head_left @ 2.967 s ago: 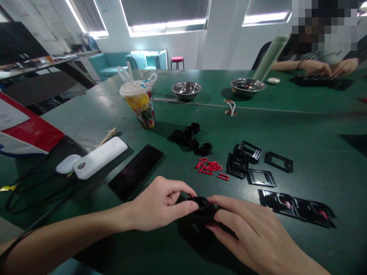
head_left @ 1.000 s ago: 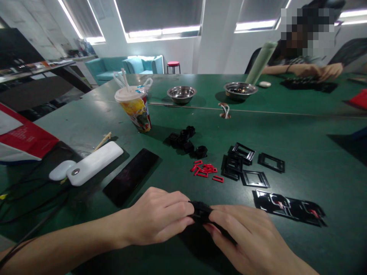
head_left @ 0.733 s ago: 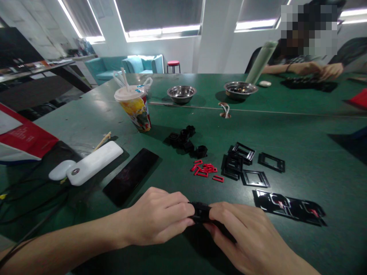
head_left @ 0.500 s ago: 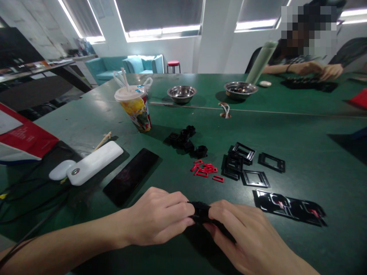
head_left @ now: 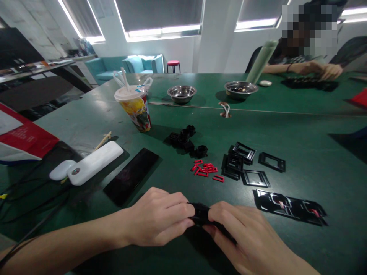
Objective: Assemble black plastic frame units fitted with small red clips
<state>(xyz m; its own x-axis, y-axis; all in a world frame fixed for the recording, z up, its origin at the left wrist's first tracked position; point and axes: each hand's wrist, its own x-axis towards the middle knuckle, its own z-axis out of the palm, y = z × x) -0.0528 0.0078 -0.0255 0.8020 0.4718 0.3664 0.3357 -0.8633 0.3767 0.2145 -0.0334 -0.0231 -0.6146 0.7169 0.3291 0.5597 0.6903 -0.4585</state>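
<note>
A black plastic part [head_left: 200,214] is held low over the near side of the green table [head_left: 301,133]. My left hand [head_left: 160,217] pinches its left end, and my right hand [head_left: 243,229] grips the right end; both are closed. Fingers cover most of the part, so its full shape is hidden. Just beyond the hands lie several small red rectangular rings [head_left: 208,169]. Several black rectangular frames [head_left: 235,162] are grouped to their right. A long glossy black panel [head_left: 289,206] with red bits on it lies right of my right hand. Small black blocks [head_left: 183,138] are clustered farther back.
Left of the hands are a black phone [head_left: 131,175], a white oblong device [head_left: 96,163] and cables. A drink cup [head_left: 134,109] stands behind them. Two metal bowls [head_left: 181,94] and a green bottle [head_left: 261,63] stand farther off. Across the table, another person's hands [head_left: 318,70] work on dark parts.
The black part has tilted very slightly between my fingers. Both hands keep nearly the same place and grip.
</note>
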